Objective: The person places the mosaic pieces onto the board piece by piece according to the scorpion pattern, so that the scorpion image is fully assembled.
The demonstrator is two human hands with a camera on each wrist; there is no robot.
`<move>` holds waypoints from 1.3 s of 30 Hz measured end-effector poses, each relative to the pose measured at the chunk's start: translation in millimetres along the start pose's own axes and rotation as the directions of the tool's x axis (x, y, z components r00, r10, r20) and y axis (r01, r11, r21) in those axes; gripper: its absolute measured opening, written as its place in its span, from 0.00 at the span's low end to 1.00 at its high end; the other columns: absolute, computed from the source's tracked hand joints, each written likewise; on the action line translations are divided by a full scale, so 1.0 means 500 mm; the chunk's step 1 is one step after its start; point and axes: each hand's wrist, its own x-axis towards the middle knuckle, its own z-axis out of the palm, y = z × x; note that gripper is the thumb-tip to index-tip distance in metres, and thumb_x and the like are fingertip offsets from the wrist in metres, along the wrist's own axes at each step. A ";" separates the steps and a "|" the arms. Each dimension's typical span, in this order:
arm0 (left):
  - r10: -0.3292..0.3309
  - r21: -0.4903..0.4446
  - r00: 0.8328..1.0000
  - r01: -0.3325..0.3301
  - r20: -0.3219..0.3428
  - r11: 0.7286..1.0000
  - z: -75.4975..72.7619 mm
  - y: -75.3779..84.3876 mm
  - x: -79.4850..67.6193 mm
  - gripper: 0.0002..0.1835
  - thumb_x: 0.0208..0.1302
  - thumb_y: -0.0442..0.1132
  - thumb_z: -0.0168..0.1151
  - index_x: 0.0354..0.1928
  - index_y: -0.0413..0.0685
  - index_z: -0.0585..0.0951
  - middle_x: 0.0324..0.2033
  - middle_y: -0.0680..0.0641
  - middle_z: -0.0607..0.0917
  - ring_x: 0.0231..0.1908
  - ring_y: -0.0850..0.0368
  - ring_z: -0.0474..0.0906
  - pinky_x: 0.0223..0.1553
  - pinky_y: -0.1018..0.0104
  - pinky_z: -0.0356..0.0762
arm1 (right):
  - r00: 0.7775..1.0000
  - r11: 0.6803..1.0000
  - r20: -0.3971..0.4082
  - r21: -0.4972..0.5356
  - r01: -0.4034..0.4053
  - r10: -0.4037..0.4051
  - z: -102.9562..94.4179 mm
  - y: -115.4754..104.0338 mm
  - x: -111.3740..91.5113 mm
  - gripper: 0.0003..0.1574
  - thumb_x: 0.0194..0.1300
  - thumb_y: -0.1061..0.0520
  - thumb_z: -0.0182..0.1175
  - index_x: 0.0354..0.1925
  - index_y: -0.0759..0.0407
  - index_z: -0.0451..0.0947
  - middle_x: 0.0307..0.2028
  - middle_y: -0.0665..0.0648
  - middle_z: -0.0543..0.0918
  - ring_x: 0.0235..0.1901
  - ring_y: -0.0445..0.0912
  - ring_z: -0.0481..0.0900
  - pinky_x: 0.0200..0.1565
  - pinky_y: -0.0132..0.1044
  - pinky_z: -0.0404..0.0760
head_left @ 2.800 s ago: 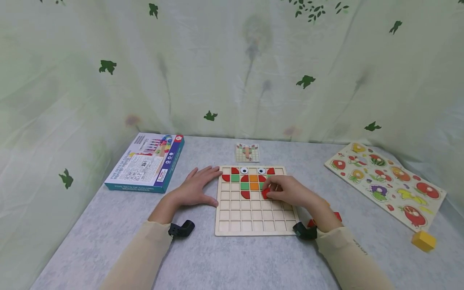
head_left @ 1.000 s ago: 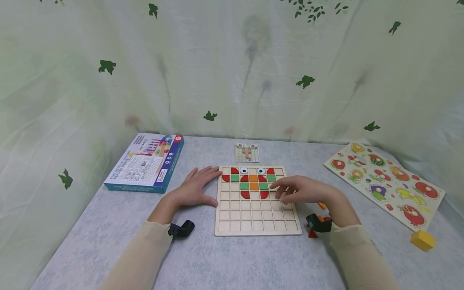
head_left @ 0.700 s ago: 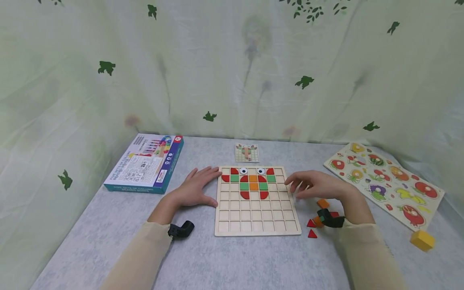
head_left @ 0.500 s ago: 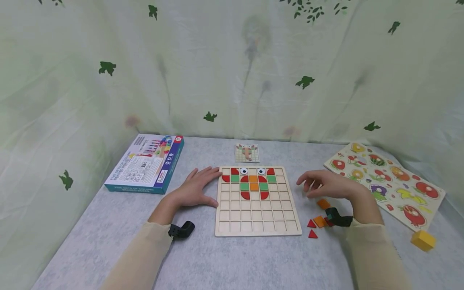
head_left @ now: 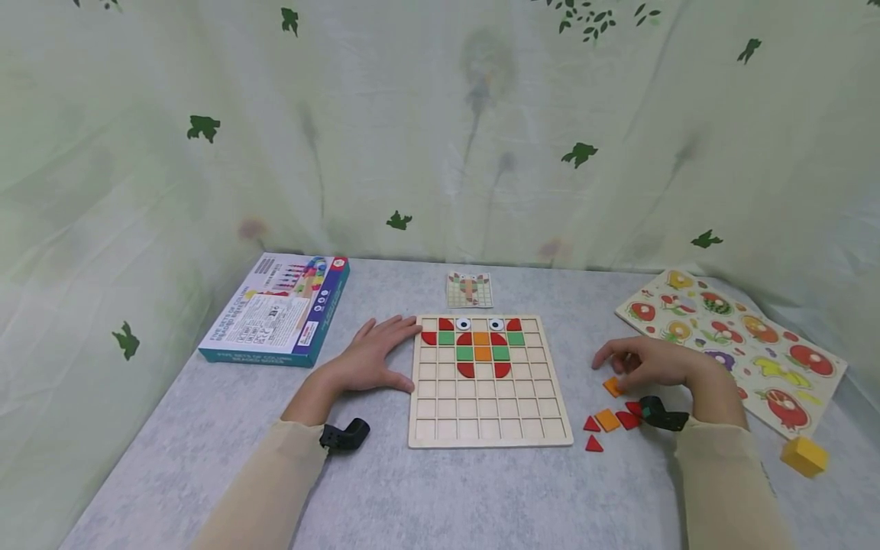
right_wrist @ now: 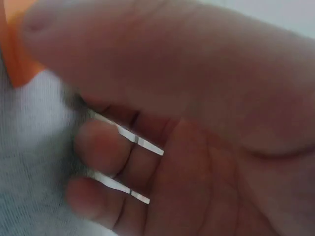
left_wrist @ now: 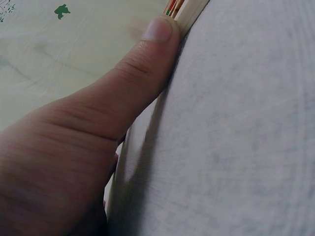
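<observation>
A wooden grid board [head_left: 490, 431] lies in the middle of the table, with red, green and orange pieces and two eye discs set in its upper squares. My left hand [head_left: 371, 359] rests at its left edge, fingers spread; the thumb [left_wrist: 147, 59] touches the board's side in the left wrist view. Off the board's right side, my right hand [head_left: 649, 363] hovers low over an orange square tile [head_left: 611, 387], its thumb overlapping the tile in the right wrist view. Close by lie another orange square tile [head_left: 608, 420], red triangles [head_left: 594, 444] and other red pieces [head_left: 627, 420].
Behind the board is a small pattern card [head_left: 470, 290]. A teal-sided box [head_left: 275, 309] lies at the left. To the right are a fruit puzzle board [head_left: 742, 344] and a yellow block [head_left: 804, 457]. A leaf-print curtain [head_left: 440, 153] hangs behind the table.
My right hand has let go of a red quarter-round piece on the board and moved right, then down to the loose orange tile. The left hand has stayed put.
</observation>
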 end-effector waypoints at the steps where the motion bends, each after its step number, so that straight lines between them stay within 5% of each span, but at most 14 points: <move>1: -0.001 0.000 1.000 0.001 0.001 1.000 -0.001 0.001 0.000 0.59 0.46 0.70 0.73 0.78 0.61 0.57 0.79 0.52 0.54 0.80 0.47 0.41 0.78 0.39 0.29 | 1.000 1.000 0.006 0.002 0.001 -0.001 0.000 0.002 -0.001 0.22 0.58 0.59 0.69 0.52 0.51 0.80 0.34 0.55 0.72 0.34 0.47 0.70 0.31 0.32 0.70; 15: 0.000 -0.011 1.000 0.000 -0.003 1.000 0.001 0.000 0.003 0.59 0.46 0.69 0.73 0.78 0.61 0.58 0.79 0.51 0.54 0.80 0.47 0.41 0.78 0.39 0.28 | 0.999 0.999 -0.021 0.005 -0.050 0.050 0.007 0.005 0.010 0.21 0.57 0.58 0.70 0.50 0.52 0.79 0.28 0.54 0.71 0.31 0.47 0.72 0.30 0.34 0.71; 27: 0.011 -0.012 1.000 -0.011 -0.013 1.000 0.002 -0.006 -0.002 0.59 0.46 0.70 0.73 0.78 0.61 0.58 0.79 0.51 0.54 0.80 0.47 0.41 0.78 0.39 0.29 | 0.994 0.999 -0.108 -0.050 -0.008 0.002 0.010 -0.003 0.034 0.14 0.61 0.54 0.69 0.45 0.53 0.80 0.27 0.52 0.73 0.29 0.46 0.72 0.31 0.34 0.69; 39: 0.008 -0.005 1.000 -0.008 -0.010 1.000 0.004 -0.005 -0.001 0.59 0.45 0.71 0.72 0.78 0.61 0.58 0.79 0.51 0.54 0.80 0.47 0.41 0.78 0.39 0.29 | 0.973 0.998 -0.230 -0.055 -0.038 0.024 0.032 -0.031 0.064 0.15 0.61 0.54 0.70 0.41 0.55 0.75 0.36 0.54 0.77 0.37 0.49 0.73 0.38 0.37 0.72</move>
